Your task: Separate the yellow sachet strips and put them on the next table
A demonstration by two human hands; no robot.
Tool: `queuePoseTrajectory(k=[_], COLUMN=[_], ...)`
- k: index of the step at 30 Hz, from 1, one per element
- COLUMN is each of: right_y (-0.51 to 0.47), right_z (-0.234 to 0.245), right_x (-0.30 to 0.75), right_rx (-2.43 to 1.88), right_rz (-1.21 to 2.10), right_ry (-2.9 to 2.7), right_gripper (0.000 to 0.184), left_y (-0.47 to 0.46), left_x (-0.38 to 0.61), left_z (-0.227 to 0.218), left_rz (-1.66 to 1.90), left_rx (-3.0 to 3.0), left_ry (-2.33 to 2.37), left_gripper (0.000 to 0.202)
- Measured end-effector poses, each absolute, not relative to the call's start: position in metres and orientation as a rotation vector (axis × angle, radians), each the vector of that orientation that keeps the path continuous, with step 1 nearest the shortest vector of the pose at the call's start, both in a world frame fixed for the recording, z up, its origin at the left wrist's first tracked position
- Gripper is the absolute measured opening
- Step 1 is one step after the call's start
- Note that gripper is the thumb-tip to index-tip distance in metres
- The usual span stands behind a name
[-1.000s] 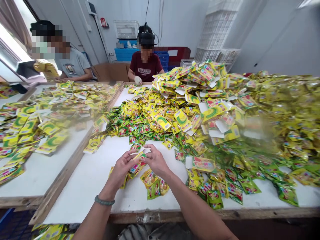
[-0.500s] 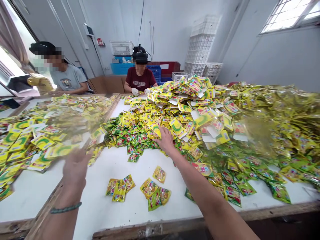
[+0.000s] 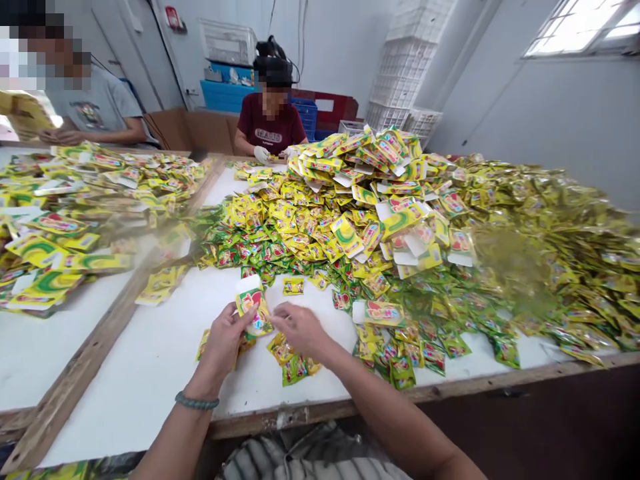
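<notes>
Yellow-green printed packet with a white header strip [image 3: 251, 303] stands upright in our hands, over the bare white bench [image 3: 165, 353] on the near side of the big heap of yellow and green foil sachets [image 3: 400, 220]. This bare stretch is the only open room. It runs from the heap's near fringe to the worn wooden front edge [image 3: 350, 403], and away from the heap to a wooden rail [image 3: 95, 360]. Beyond the rail a second white bench [image 3: 30, 347] carries its own spread of yellow packs [image 3: 60, 227].

Our left grip [image 3: 223, 340] is clamped on the packet's lower side, thumb in front. Our right grip [image 3: 300, 330] has its fingertips drawn together at the packet's lower corner; we cannot tell whether they pinch it. Both grips are near the front edge, well short of the heap.

A small cluster of loose yellow and green sachets [image 3: 293, 363] lies on the bench just beneath our right grip. One single sachet [image 3: 293, 285] lies between the packet and the heap. The heap's fringe spills close beside our right forearm. Behind the heap sits a person in a maroon shirt [image 3: 270, 127], one white-gloved hand [image 3: 261, 155] at the heap's far edge.
</notes>
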State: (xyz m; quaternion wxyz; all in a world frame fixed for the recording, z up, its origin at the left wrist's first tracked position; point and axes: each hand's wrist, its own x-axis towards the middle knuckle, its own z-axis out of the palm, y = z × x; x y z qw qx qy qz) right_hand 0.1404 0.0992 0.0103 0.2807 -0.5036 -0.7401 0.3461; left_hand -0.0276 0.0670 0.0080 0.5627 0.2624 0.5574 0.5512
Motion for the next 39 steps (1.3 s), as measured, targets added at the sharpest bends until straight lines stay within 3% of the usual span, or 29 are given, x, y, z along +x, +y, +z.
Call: queuePoseTrajectory(k=[5,8,13,17,23,28,30,39], right_y=[0.150,0.159,0.144,0.146,0.159,0.144,0.136,0.131], right_z=[-0.001,-0.010,-0.021,-0.022,-0.021,-0.022,-0.020,0.006], right_x=[0.185,0.191,0.182,0.178,0.182,0.181,0.178,0.153], right_rx=[-1.766,-1.745,-1.609,-1.461,-1.527,-1.266,-1.170,-1.338], right_rz=[0.391,0.203,0.018,-0.035,0.273,1.200,1.382,1.228], right_ry=[-2.135,-2.437,-2.579,-2.628,-2.376,-1.540,-1.474,-1.909], right_gripper=[0.039,0.054,0.036,0.032,0.027,0.026,0.023,0.018], left_y=[0.058,0.058,0.059,0.065,0.083,0.080,0.076,0.059], left_x=[-0.038,-0.036,-0.035,-0.035,-0.026,-0.017,-0.018,-0.037], left_z=[0.005,0.007,0.007,-0.001,-0.011,-0.011,-0.009,-0.007], left_rz=[1.231,1.218,1.114,1.040,1.024,1.045,1.068,1.071], left_rx=[0.614,0.653,0.816,0.908,0.993,0.959,0.935,0.863], left_ry=[1.427,1.436,1.404,1.451,1.435,1.328,1.267,1.222], left_gripper=[0.056,0.059,0.057,0.061,0.064,0.059,0.059,0.054])
